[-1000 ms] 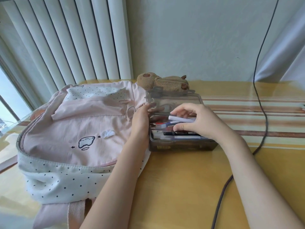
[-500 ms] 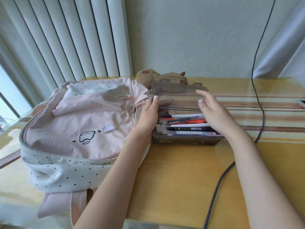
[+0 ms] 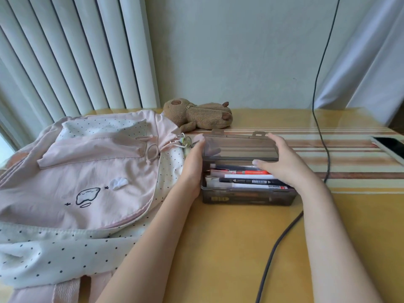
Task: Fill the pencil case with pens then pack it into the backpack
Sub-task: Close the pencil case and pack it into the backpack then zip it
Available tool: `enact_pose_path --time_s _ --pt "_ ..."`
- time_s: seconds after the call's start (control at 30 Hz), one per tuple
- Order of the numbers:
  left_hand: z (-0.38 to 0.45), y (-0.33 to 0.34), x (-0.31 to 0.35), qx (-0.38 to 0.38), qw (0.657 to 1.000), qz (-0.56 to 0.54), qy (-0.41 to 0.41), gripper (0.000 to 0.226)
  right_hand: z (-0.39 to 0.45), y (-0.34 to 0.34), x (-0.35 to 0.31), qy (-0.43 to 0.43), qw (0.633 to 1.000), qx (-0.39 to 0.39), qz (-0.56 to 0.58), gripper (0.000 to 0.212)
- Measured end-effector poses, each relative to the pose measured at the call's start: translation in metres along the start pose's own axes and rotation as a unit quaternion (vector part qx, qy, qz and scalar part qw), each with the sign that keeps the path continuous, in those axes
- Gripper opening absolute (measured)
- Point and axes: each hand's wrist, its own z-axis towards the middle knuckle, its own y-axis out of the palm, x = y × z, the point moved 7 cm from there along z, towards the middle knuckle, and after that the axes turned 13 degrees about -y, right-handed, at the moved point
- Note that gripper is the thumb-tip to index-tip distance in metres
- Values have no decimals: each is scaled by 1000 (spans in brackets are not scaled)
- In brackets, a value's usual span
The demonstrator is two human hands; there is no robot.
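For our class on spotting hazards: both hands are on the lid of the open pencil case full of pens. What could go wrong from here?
1. The pens are stacked high, so the lid may jam on them or crack.
2. The right hand has its thumb over the pens, under the lid, and could get pinched.
3. The left hand lies between the case and the backpack, whose cord might catch.

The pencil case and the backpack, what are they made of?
The pencil case looks like hard, smoky see-through plastic: the pens show through its glossy lid and wall. The backpack looks like soft matte cloth, pink with white dotted panels: it wrinkles, sags and has stitched seams. Which fabric it is, I cannot tell.
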Motion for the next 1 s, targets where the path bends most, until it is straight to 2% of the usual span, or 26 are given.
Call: enact_pose_path --time_s 0.13,0.23,0.27,0.3,0.37,0.43,0.5,0.53,0.63,0.8,0.9,1.0 --pt "0 -4 12 -25 995 -90 23 48 -4 -14 12 107 975 115 154 66" --pt "-4 -9 15 -42 988 -145 26 66 -6 -18 12 106 924 171 324 70" --pt "-3 -10 14 -44 988 -149 19 73 -9 -24 14 109 910 195 349 71" --pt "-3 -11 12 -32 991 -129 14 77 -14 -31 16 115 906 209 349 66" --pt "-5 -15 10 18 1000 -2 17 73 -23 -37 20 118 930 200 287 44" --pt "-12 -11 9 25 992 117 47 48 -29 -32 29 110 962 154 197 13" --pt "-19 -3 6 -1 987 144 70 26 -34 -16 33 96 976 107 161 27" --pt "-21 -2 6 1 985 150 82 24 -35 -9 36 90 976 105 166 31" --pt "-23 -6 11 53 975 179 122 27 -36 -10 31 54 973 140 173 31" --pt "-31 -14 10 120 970 162 135 35 -32 -19 25 6 982 158 102 18" --pt "-39 -12 3 69 983 107 135 34 -43 -13 28 -23 969 177 172 27" --pt "-52 -3 0 12 978 151 145 25 -49 -11 28 -27 954 162 252 23"
